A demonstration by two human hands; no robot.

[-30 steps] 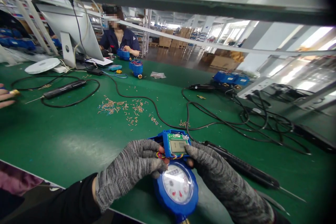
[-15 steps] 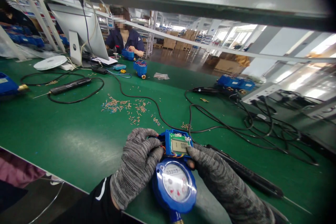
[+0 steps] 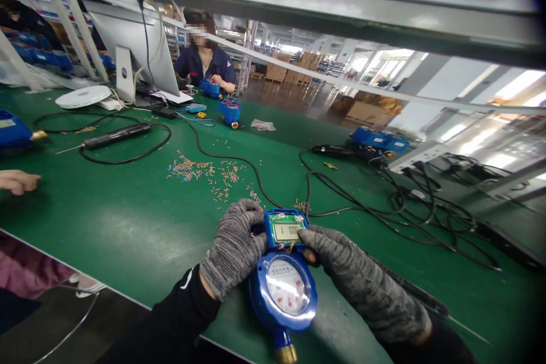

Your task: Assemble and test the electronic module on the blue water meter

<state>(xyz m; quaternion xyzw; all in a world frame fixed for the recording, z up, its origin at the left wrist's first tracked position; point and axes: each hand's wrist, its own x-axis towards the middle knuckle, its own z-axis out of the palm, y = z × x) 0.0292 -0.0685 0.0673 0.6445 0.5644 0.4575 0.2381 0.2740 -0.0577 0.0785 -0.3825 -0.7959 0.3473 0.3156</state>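
A blue water meter (image 3: 286, 290) with a round dial and a brass end lies on the green table near the front edge. At its top is an open blue housing with a green circuit board and a lit display (image 3: 286, 232). My left hand (image 3: 236, 247), in a grey knit glove, grips the left side of the housing; some fingertips are hidden behind it. My right hand (image 3: 336, 253), gloved too, holds the right side, with a finger on the display's right edge. Coloured wires show below the board.
Small copper-coloured pieces (image 3: 187, 169) lie scattered beyond my hands. Black cables (image 3: 341, 182) cross the right side. A soldering-type tool (image 3: 117, 135) lies left. Another person's hand (image 3: 19, 181) is at the left edge; a person (image 3: 207, 62) sits across.
Another person's hand has come into view at the left. The display now shows an added digit on its left. My left hand has shifted slightly up and right.
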